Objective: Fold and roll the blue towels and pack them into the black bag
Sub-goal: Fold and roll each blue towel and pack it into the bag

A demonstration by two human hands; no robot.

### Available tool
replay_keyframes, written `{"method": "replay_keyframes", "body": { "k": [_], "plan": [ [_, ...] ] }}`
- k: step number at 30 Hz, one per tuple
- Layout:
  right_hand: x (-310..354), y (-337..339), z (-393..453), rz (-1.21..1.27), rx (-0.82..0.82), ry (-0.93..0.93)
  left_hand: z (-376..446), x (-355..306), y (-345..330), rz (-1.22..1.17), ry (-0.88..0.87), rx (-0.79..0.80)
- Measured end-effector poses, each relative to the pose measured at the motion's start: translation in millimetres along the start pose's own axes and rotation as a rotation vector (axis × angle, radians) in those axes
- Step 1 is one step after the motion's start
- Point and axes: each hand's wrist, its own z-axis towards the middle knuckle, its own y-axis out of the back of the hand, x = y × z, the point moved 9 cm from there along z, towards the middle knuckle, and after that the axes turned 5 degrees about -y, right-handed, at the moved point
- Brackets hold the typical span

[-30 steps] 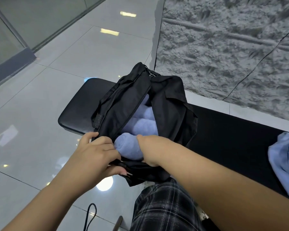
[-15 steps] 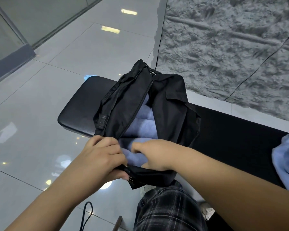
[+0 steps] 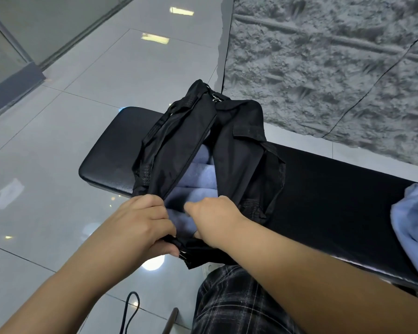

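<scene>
The black bag lies on the left end of a black padded bench, its long axis running from the person's lap away toward the grey textured wall, the far end with a metal clip pointing at the wall. Its zipped mouth gapes along that axis, and inside sit rolled blue towels, laid crosswise one behind another, filling the opening from near end to far.

At the near end the left hand grips the bag's left edge, fingers curled over the fabric and thumb under it beside a small metal ring. The right hand is pushed down into the mouth onto the nearest towel roll; its fingers are hidden inside, so whether they clutch the towel cannot be told.

Well apart, at the bench's right end, a loose blue towel lies crumpled. Below are plaid trousers and glossy floor tiles.
</scene>
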Motion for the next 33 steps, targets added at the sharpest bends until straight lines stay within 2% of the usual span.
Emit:
{"method": "replay_keyframes", "body": {
  "k": [9, 13, 15, 21, 23, 27, 28, 33],
  "plan": [
    [1.1, -13.1, 4.8, -0.098, 0.132, 0.016, 2.3, -3.4, 1.5, -0.002, -0.025, 0.002],
    [7.1, 1.4, 4.6, 0.109, -0.012, 0.115, 1.6, 1.4, 2.8, -0.041, 0.002, -0.021],
    [7.6, -0.9, 4.5, 0.13, -0.007, 0.16, 1.1, 2.9, 1.1, -0.054, 0.013, -0.019],
    [7.0, -24.9, 11.6, -0.186, 0.208, 0.152, -2.1, 3.1, -2.1, -0.08, 0.005, -0.024],
    [10.3, -24.1, 13.7, -0.172, 0.211, 0.149, -3.7, 4.2, -2.0, -0.086, 0.01, -0.031],
    [3.2, -5.0, 4.6, 0.129, 0.269, 0.152, -4.8, 10.2, 1.9, -0.107, 0.045, -0.058],
    [-0.4, -3.0, 1.7, 0.142, 0.298, 0.144, -4.6, 10.3, 2.3, -0.108, 0.049, -0.06],
    [-4.3, -24.9, -4.7, -0.115, 0.506, 0.108, 0.4, 4.7, -0.7, -0.125, 0.035, -0.056]
  ]
}}
